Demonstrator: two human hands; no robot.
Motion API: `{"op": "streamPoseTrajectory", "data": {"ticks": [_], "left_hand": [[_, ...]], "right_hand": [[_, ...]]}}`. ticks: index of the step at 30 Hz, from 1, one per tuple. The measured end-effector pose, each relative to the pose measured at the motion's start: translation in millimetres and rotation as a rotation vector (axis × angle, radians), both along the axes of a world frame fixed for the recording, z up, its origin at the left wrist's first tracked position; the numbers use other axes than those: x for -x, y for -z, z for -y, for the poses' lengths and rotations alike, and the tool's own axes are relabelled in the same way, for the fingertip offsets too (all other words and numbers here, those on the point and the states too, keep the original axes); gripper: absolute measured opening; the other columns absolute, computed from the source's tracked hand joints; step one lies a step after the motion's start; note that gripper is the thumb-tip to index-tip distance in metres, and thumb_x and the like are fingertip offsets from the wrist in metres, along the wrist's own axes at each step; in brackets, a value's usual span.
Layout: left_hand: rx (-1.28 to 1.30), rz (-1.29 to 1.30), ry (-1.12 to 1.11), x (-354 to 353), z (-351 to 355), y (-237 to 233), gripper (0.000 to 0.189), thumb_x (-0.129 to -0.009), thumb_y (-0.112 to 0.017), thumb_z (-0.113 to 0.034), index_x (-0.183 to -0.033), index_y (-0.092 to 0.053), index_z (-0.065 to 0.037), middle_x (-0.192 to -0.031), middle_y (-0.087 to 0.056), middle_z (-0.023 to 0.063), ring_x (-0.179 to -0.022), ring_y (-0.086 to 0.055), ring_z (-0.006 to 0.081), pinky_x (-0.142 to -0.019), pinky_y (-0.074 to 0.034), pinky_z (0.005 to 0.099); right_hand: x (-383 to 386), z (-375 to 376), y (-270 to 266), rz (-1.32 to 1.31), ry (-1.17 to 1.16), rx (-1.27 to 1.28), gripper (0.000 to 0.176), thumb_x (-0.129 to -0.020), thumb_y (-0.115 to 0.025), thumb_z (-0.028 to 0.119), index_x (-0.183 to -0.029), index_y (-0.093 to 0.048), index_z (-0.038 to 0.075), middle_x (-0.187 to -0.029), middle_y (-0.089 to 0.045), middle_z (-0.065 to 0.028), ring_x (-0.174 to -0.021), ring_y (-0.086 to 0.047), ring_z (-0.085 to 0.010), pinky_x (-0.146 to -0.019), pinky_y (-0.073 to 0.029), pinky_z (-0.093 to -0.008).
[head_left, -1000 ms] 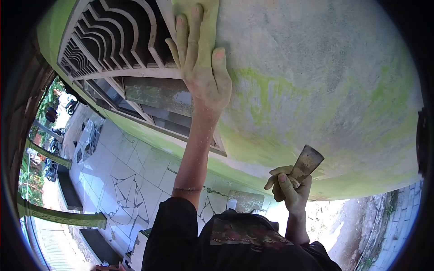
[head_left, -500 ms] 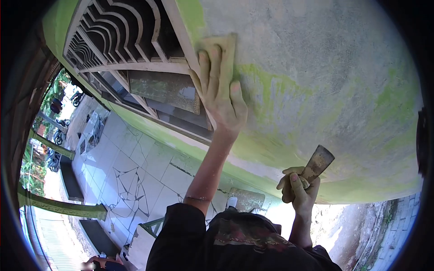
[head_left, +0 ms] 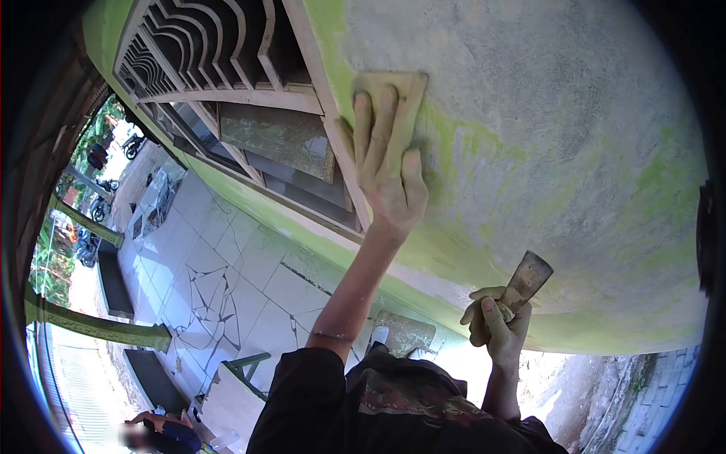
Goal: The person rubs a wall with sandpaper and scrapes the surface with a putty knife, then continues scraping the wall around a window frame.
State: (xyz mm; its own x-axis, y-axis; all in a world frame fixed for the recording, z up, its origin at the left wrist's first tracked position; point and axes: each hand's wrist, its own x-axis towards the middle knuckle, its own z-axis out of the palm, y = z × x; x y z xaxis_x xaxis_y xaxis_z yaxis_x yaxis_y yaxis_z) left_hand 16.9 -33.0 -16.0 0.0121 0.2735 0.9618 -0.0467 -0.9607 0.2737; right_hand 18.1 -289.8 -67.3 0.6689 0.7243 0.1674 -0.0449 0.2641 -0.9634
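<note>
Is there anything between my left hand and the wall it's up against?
Yes, a flat yellowish piece lies between the fingers of your left hand and the wall. The window frame is beside it, not in between.

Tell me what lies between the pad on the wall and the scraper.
Only patchy green and grey wall lies between the pad and scraper, as the head view shows.

Black short-sleeved shirt (head_left: 310, 390), plain dark sleeves, muted multicolour print (head_left: 416, 397) with reddish patches across front.
</note>
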Motion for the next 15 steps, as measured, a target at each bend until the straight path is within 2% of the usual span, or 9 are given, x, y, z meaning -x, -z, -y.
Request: {"op": "streamPoseTrajectory", "data": {"ticks": [2,5,7,9,10,12,13,14,15], "left_hand": [[0.090,-0.233,-0.021,10.1,36.0,102.2,0.060,-0.106,-0.024,-0.042,-0.136,-0.053,0.002,-0.143,-0.049,0.0187,-0.144,-0.028,0.0392,-0.117,-0.010,0.0596],[0.136,-0.298,-0.052,15.2,49.1,123.1,0.057,-0.107,-0.024,-0.038,-0.136,-0.054,0.001,-0.142,-0.051,0.0190,-0.144,-0.029,0.0389,-0.118,-0.009,0.0595],[0.071,-0.223,-0.101,13.4,33.0,60.4,0.054,-0.107,-0.026,-0.034,-0.135,-0.053,0.002,-0.142,-0.051,0.0192,-0.143,-0.031,0.0397,-0.117,-0.011,0.0588],[0.003,-0.107,-0.138,12.5,13.9,-31.7,0.053,-0.107,-0.029,-0.032,-0.136,-0.051,0.006,-0.142,-0.050,0.0201,-0.142,-0.031,0.0420,-0.116,-0.015,0.0580],[0.011,-0.099,-0.144,5.0,9.1,-39.2,0.053,-0.107,-0.029,-0.032,-0.136,-0.051,0.006,-0.142,-0.050,0.0201,-0.142,-0.031,0.0420,-0.116,-0.015,0.0580],[-0.024,0.080,-0.075,-6.6,4.7,-52.5,0.048,-0.105,-0.036,-0.030,-0.138,-0.052,0.000,-0.148,-0.046,0.0145,-0.143,-0.030,0.0400,-0.116,-0.012,0.0615],[0.024,0.040,-0.061,-9.0,14.8,-27.8,0.048,-0.105,-0.036,-0.032,-0.138,-0.052,0.000,-0.148,-0.046,0.0157,-0.143,-0.030,0.0410,-0.116,-0.013,0.0615],[0.077,-0.005,-0.045,-8.1,34.0,23.1,0.049,-0.104,-0.036,-0.033,-0.138,-0.052,0.000,-0.147,-0.046,0.0170,-0.143,-0.030,0.0419,-0.115,-0.013,0.0616],[0.121,-0.167,-0.040,-2.5,53.3,72.4,0.058,-0.105,-0.030,-0.036,-0.139,-0.045,0.009,-0.146,-0.042,0.0262,-0.143,-0.027,0.0459,-0.115,-0.016,0.0612]], "right_hand": [[-3.2,4.8,1.5,0.006,0.005,-0.002,0.022,-0.100,-0.052,0.013,-0.099,-0.063,-0.006,-0.061,-0.063,-0.0138,-0.033,-0.039,-0.0065,-0.032,-0.030,-0.0225],[-7.6,10.9,3.2,-0.002,0.005,0.004,0.022,-0.100,-0.052,0.013,-0.100,-0.063,-0.006,-0.062,-0.063,-0.0141,-0.033,-0.039,-0.0067,-0.031,-0.030,-0.0230],[-11.1,10.1,3.5,-0.014,-0.016,0.015,0.022,-0.100,-0.052,0.013,-0.100,-0.063,-0.006,-0.062,-0.063,-0.0144,-0.032,-0.039,-0.0067,-0.031,-0.031,-0.0233],[-11.3,5.5,2.7,0.001,-0.062,-0.035,0.022,-0.100,-0.052,0.013,-0.099,-0.062,-0.006,-0.062,-0.063,-0.0146,-0.032,-0.039,-0.0069,-0.030,-0.031,-0.0240],[-10.5,3.1,-1.7,0.004,-0.076,-0.059,0.022,-0.100,-0.052,0.013,-0.099,-0.062,-0.006,-0.061,-0.063,-0.0149,-0.032,-0.039,-0.0074,-0.030,-0.031,-0.0244],[-9.6,3.9,-5.0,0.023,-0.072,-0.085,0.022,-0.100,-0.052,0.014,-0.099,-0.062,-0.006,-0.060,-0.062,-0.0151,-0.032,-0.039,-0.0078,-0.030,-0.031,-0.0244],[-10.6,2.5,-6.0,0.034,-0.060,-0.121,0.022,-0.100,-0.052,0.014,-0.099,-0.061,-0.006,-0.059,-0.062,-0.0153,-0.031,-0.039,-0.0082,-0.031,-0.032,-0.0244],[-9.9,3.6,-6.8,0.023,-0.040,-0.112,0.022,-0.100,-0.052,0.014,-0.099,-0.061,-0.006,-0.058,-0.061,-0.0155,-0.031,-0.040,-0.0086,-0.031,-0.032,-0.0245],[-9.4,6.0,-3.3,0.030,-0.043,-0.125,0.022,-0.100,-0.052,0.014,-0.099,-0.061,-0.006,-0.058,-0.061,-0.0155,-0.031,-0.040,-0.0086,-0.031,-0.032,-0.0245]]}}
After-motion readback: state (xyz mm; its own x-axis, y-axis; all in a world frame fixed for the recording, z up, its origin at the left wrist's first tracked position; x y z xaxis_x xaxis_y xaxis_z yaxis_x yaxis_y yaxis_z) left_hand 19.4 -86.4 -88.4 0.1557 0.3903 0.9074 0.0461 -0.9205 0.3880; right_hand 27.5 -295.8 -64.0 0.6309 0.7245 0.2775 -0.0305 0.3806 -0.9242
